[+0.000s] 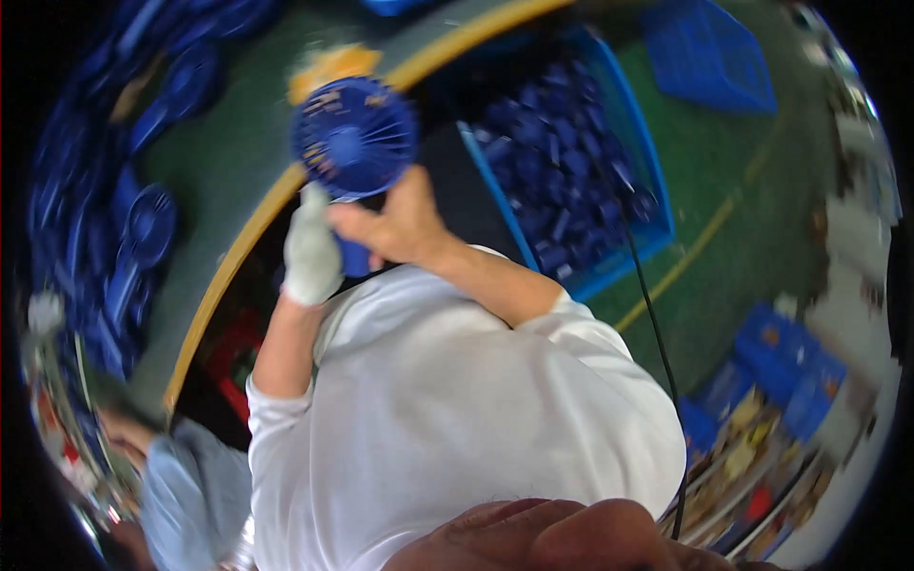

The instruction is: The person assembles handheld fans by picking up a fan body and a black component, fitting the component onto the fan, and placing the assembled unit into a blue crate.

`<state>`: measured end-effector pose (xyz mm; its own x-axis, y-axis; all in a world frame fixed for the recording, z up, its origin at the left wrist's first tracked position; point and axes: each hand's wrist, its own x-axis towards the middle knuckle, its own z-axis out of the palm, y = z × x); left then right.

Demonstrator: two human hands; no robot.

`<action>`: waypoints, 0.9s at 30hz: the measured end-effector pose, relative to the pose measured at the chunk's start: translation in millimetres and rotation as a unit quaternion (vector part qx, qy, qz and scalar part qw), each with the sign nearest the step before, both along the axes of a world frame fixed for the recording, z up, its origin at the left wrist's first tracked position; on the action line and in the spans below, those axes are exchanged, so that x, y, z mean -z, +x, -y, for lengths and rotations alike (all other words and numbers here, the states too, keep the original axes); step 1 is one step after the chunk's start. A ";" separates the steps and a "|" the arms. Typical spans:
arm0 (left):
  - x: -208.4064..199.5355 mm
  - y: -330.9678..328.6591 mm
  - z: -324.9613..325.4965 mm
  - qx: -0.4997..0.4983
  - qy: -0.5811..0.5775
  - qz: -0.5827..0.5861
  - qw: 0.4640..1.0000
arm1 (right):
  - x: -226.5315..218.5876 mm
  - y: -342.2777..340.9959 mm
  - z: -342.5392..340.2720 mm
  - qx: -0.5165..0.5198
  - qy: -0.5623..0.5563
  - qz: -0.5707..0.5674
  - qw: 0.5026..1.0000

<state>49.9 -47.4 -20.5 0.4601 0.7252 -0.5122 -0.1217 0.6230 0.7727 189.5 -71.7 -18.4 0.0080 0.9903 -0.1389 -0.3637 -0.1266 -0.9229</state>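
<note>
A blue handheld fan (354, 133) with a round, ribbed grille is held up in front of me, above the yellow table edge. My left hand (312, 249), in a white glove, is closed at the left side of the fan just below its head. My bare right hand (405, 221) grips the fan from the right, fingers against the lower rim and neck. Part of a blue handle (354, 257) shows between the hands. Motion blurs the fan's details. Right behind the fan lies a blurred yellow-orange item (333, 68) on the green tabletop.
Many blue fans (150, 224) are heaped along the left. To my right stands a blue crate (657, 205) of small blue parts. A black cable (650, 305) hangs beside it. Another blue basket (709, 57) sits farther off. A co-worker's sleeve (190, 495) appears lower left.
</note>
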 end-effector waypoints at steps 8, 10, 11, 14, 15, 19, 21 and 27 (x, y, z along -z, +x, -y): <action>19.8 28.1 4.2 0.062 -0.139 0.120 0.981 | 38.3 35.3 10.8 -0.050 -0.082 -0.106 0.990; 24.2 35.8 4.7 0.114 -0.190 0.220 0.950 | 56.0 44.0 15.0 0.009 -0.065 -0.122 0.990; 22.0 43.1 8.1 0.098 -0.225 0.260 0.934 | 73.6 45.2 14.6 0.038 -0.024 -0.126 0.991; 27.2 53.4 6.6 0.094 -0.248 0.261 0.928 | 79.2 57.2 14.6 -0.024 0.002 -0.136 0.990; 22.1 57.1 3.2 0.088 -0.221 0.237 0.942 | 89.6 54.7 10.7 -0.008 0.032 -0.202 0.979; 31.7 73.7 -0.8 0.109 0.336 -0.329 0.876 | 116.5 51.1 13.9 0.016 0.001 -0.350 0.936; 36.3 73.6 -1.1 0.121 0.363 -0.349 0.856 | 119.2 47.0 10.3 0.010 -0.002 -0.412 0.911; 38.6 60.0 4.3 0.109 0.509 -0.295 0.801 | 148.4 90.3 33.8 0.091 -0.088 -0.482 0.867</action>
<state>109.9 -51.6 -59.1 0.5281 0.8408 0.1190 0.4779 -0.4101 0.7768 279.8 -105.5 -166.7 -0.0412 0.9474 -0.3175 -0.9839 -0.0937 -0.1520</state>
